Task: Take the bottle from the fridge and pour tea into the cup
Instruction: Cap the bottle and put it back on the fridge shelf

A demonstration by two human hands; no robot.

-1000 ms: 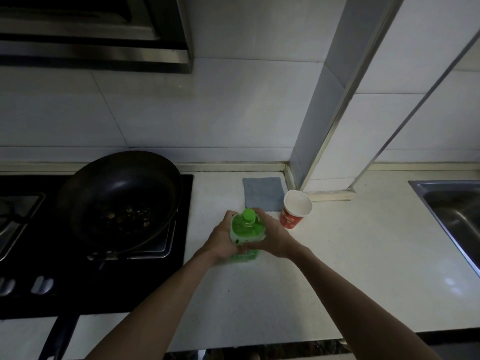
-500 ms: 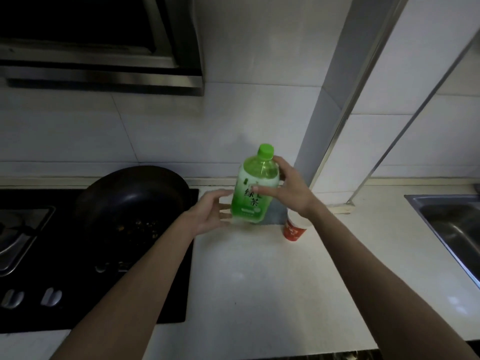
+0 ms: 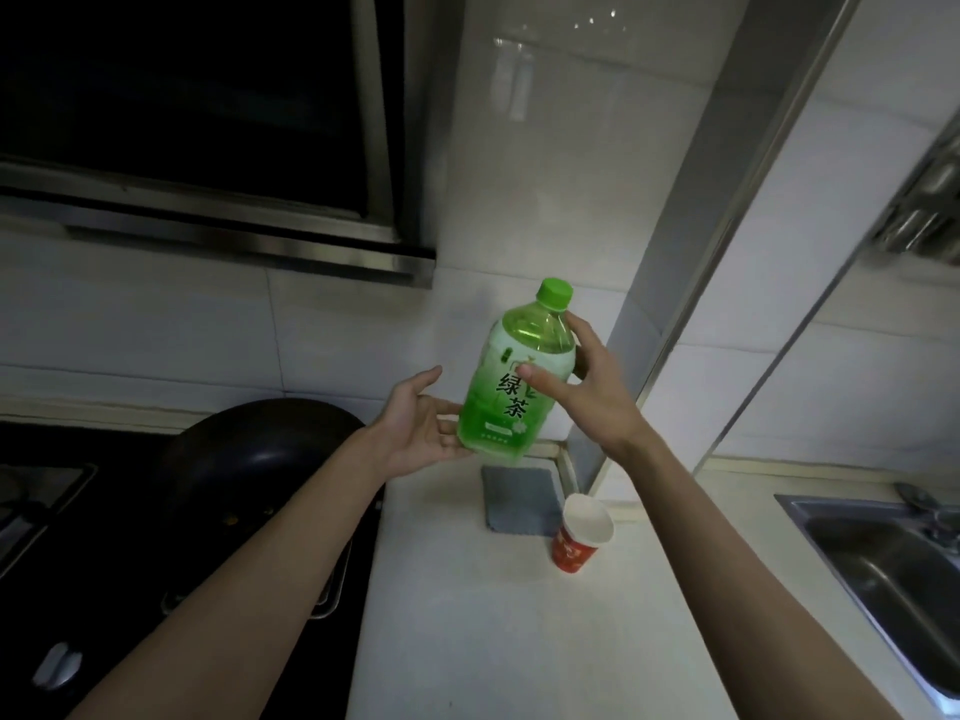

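A green tea bottle with a green cap is held in the air above the counter, tilted slightly right, cap on. My right hand grips its upper body, thumb across the label and fingers behind the shoulder. My left hand is palm-up with relaxed fingers, touching the bottle's lower left side near its base. A red paper cup with a white inside stands upright on the white counter, below and to the right of the bottle.
A grey cloth lies on the counter just behind the cup. A black pan sits on the dark stove at left. A steel sink is at right. A range hood hangs at upper left.
The bottle rose from the counter into the air. My left hand let go of its grip and now lies open under the bottle's lower side. The view tilted upward.
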